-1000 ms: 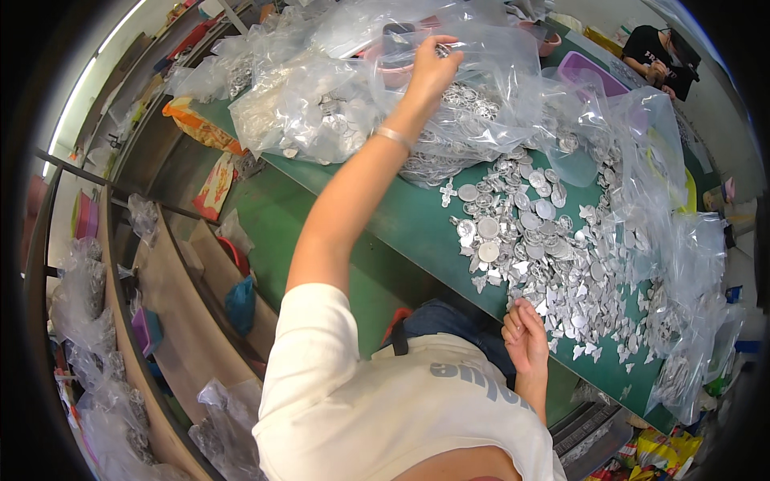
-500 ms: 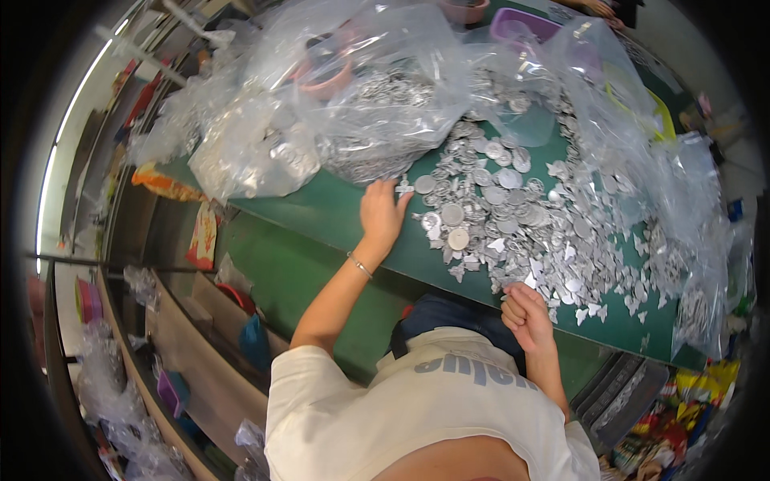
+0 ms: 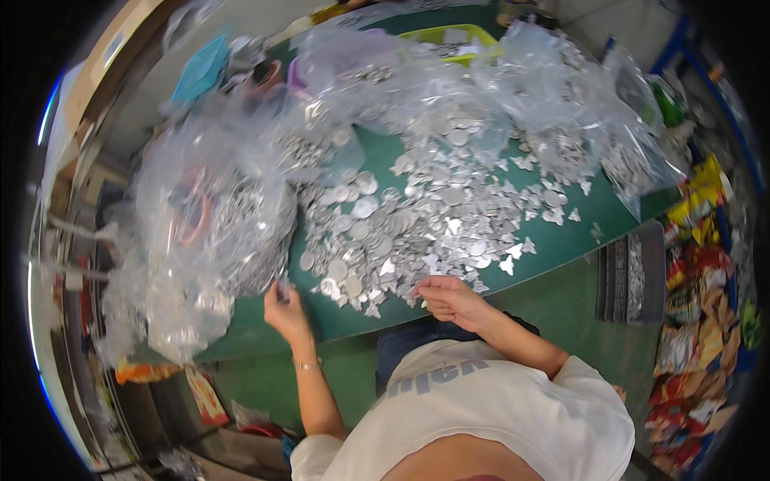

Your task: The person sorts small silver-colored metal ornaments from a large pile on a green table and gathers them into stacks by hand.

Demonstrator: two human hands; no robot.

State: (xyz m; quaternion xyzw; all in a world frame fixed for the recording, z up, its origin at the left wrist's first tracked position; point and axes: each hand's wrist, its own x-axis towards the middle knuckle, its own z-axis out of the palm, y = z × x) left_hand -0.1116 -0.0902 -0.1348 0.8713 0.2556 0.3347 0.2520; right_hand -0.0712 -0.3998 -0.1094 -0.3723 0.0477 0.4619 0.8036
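A heap of small flat silver metal pieces [image 3: 385, 235], some round like discs and some irregular, spreads over the green table [image 3: 377, 151]. My left hand [image 3: 288, 315] is at the heap's left, beside a bulging clear plastic bag [image 3: 241, 232] of similar pieces. Its thumb and fingers pinch a small silver metal piece [image 3: 284, 287]. At the heap's near edge is my right hand [image 3: 453, 303], fingers curled together and thumb pressed in. Whatever lies between those fingertips is too small to make out.
Beyond the heap stand a yellow-green basket [image 3: 491, 50], a purple basket [image 3: 297, 76] and a blue tray [image 3: 202, 68]. Clear bags of silver pieces [image 3: 630, 164] lie along the right. Stacked dark crates [image 3: 613, 276] and colourful packets [image 3: 682, 337] are off the table's right end.
The view has swung round, so the table appears turned. My left hand has gone from lying spread beside a small piece to pinching one. My right hand stays closed by the near edge.
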